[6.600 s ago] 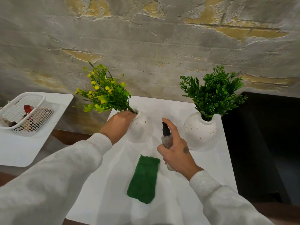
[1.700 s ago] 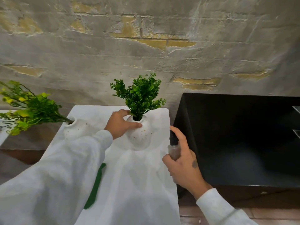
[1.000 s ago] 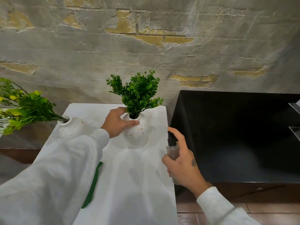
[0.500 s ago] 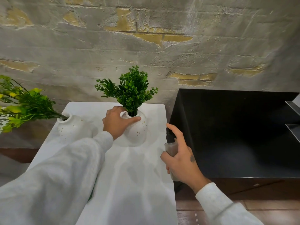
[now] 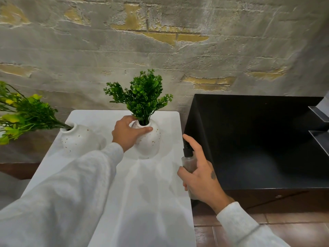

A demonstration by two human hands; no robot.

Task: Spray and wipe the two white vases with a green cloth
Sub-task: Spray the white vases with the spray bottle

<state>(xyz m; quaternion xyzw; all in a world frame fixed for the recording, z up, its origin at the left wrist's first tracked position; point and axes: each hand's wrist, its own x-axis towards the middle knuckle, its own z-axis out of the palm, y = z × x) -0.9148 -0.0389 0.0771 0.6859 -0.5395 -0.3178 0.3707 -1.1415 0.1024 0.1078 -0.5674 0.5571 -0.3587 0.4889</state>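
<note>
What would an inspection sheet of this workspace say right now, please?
Surface: white table, with both vases standing on it.
Job's things: green-sprig vase, upright; yellow-flower vase, stems leaning left; spray bottle, in hand; green cloth not in view.
Clutter: nothing seen.
Hands: left hand grips the green-sprig vase near its neck; right hand holds the spray bottle, forefinger on the pump.
Cables: nothing seen.
Surroundings: plastered brick wall behind; black cabinet to the right; tiled floor.

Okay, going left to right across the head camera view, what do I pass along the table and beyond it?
yellow-flowered sprigs → left white vase → left hand → white vase with green sprigs that it grips → spray bottle held in the right hand → black cabinet
</note>
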